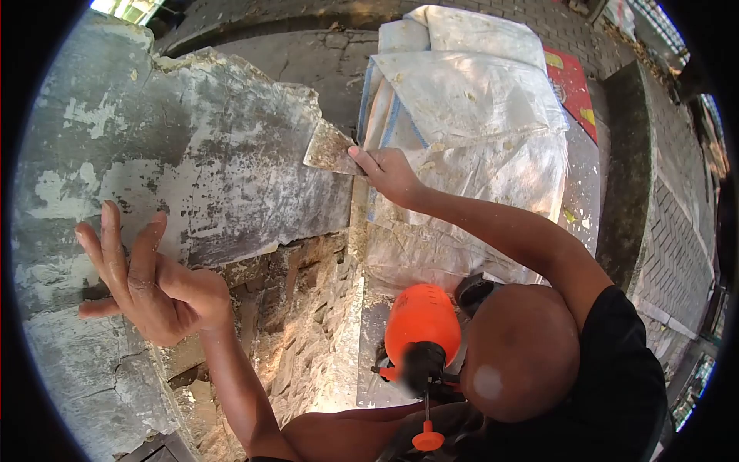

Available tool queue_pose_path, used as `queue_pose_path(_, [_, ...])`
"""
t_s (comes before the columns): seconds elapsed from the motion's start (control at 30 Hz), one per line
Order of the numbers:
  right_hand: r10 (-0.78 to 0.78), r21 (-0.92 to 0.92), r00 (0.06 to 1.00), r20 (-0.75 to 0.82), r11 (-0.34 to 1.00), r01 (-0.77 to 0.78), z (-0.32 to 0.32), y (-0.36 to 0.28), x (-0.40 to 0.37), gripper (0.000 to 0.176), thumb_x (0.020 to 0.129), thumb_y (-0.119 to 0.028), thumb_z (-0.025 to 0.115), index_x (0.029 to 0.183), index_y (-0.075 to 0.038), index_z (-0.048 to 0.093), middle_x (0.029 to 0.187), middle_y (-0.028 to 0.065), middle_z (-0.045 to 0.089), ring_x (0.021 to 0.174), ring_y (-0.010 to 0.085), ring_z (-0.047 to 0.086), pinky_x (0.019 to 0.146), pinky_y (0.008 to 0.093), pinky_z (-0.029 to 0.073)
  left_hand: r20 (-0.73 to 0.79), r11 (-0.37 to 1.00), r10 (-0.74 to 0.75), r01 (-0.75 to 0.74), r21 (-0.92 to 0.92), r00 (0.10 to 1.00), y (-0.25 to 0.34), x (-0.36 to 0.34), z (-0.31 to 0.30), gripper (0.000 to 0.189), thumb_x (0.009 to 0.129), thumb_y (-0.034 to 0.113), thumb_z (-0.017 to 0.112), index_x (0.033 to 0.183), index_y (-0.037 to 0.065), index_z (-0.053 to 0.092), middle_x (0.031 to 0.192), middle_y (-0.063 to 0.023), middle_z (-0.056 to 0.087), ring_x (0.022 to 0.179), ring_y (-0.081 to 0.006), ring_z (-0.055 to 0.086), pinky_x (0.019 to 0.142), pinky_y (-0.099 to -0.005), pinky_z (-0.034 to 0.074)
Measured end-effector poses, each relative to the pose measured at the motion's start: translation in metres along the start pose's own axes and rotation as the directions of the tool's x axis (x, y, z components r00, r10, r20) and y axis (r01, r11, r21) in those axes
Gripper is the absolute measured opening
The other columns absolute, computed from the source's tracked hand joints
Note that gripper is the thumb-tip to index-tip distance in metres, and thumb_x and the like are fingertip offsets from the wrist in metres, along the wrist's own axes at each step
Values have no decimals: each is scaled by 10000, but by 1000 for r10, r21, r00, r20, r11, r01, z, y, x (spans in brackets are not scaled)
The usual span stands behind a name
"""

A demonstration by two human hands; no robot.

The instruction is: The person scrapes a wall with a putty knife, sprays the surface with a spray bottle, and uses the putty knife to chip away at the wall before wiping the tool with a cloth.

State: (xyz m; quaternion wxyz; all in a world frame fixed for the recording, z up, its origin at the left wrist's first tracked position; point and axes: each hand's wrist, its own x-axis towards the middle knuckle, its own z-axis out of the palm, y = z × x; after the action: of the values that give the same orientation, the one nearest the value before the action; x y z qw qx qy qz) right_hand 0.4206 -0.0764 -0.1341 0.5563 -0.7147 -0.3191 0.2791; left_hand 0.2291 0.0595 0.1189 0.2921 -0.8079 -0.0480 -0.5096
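My right hand [391, 175] grips a broad, dirt-caked scraper [332, 148], thumb on top. Its blade lies at the broken right edge of the grey, flaking wall coating [254, 146]. To the left, my left hand [165, 289] is empty, with fingers spread in front of the wall. Below the coating's lower edge, rough brickwork [300, 285] is exposed between my two arms. An orange pump spray bottle [422, 323] with a black head and an orange plunger knob stands close to my bent bare knee [523, 346].
White plastic sheeting [477, 100] with blue-edged seams is spread on the ground beyond my right hand, dusted with debris. A red printed panel [571, 92] shows beside it. A raised concrete kerb [627, 169] and patterned paving [677, 239] lie to the right.
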Motion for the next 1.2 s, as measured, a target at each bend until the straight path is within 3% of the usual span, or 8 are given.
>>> queue_pose_path(0.1, [35,-20,999,-3,999,-35,4,2,-4,778,1018,-597,436,588,45,529,505,160,416,475,277,390,533,455,356,20,1000,16,-16,-12,1000,-8,-10,0,428,1026,160,364,847,59,740,1106,-130,748,1252,-321,612,1238,-562,151])
queue_pose_path(0.33, [-124,-9,991,-54,992,124,0,-17,6,723,1032,-561,426,643,34,553,532,153,448,495,285,416,546,441,367,21,997,44,-43,-62,999,-11,-7,0,439,1036,145,331,875,40,727,1098,-147,746,1236,-320,623,1227,-555,225])
queue_pose_path(0.4, [-164,26,982,-89,986,167,-8,-39,22,698,1041,-540,418,659,27,556,544,151,461,506,296,430,558,438,374,20,995,52,-50,-84,998,-12,-7,1,437,1036,146,331,884,41,728,1105,-144,745,1238,-320,622,1234,-552,204])
queue_pose_path(0.5, [-176,-31,980,-94,984,174,-11,-26,15,699,1048,-517,448,607,23,491,515,101,415,485,189,414,519,385,368,10,996,39,-38,-84,999,-7,-6,2,430,1034,147,337,891,44,729,1117,-140,743,1243,-321,618,1236,-548,181])
queue_pose_path(0.6, [-110,-64,993,-46,992,106,-9,-17,10,713,1045,-530,440,608,31,493,519,122,411,491,212,419,533,404,371,35,998,40,-41,37,999,-5,-4,-2,417,1028,147,348,899,50,732,1128,-133,743,1246,-327,617,1236,-543,145])
queue_pose_path(0.73, [-20,-76,1000,-6,997,20,-10,-10,6,720,1046,-534,434,599,27,499,514,118,407,490,209,409,533,407,368,22,998,10,-9,-63,1000,-5,-5,0,413,1009,136,357,876,58,741,1137,-124,743,1261,-335,607,1234,-531,102])
queue_pose_path(1.03, [-123,43,992,-39,991,125,-12,-35,19,724,1045,-545,425,562,-11,500,488,76,439,474,192,429,515,388,372,15,995,-17,18,-93,1000,-1,-4,2,411,978,131,372,860,62,760,1143,-127,742,1278,-339,594,1237,-523,71])
queue_pose_path(1.2, [-56,2,998,14,998,56,-10,-15,9,735,1043,-560,422,551,-19,492,474,59,423,453,154,432,485,363,371,46,998,-58,58,-1,997,5,-2,-2,404,967,130,374,870,55,759,1147,-127,740,1274,-347,595,1240,-518,48])
